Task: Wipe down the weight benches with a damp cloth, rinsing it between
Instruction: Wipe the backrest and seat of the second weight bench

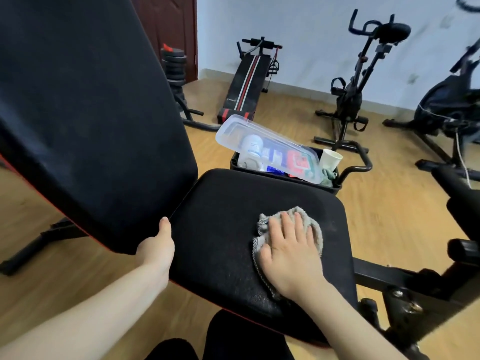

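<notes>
A black weight bench fills the view, its raised backrest (85, 113) at the left and its flat seat pad (223, 229) in the middle. A grey cloth (315, 229) lies on the right part of the seat. My right hand (291, 253) presses flat on the cloth with fingers spread. My left hand (155, 245) grips the lower edge of the backrest, thumb on the front face, the other fingers hidden behind it.
Just beyond the seat stands a black bin (285, 175) with bottles, a paper cup (330, 158) and a clear plastic lid (267, 146) leaning on it. Farther off are a sit-up bench (246, 84), stacked weight plates (174, 66) and an exercise bike (350, 94). Another machine (452, 107) stands right.
</notes>
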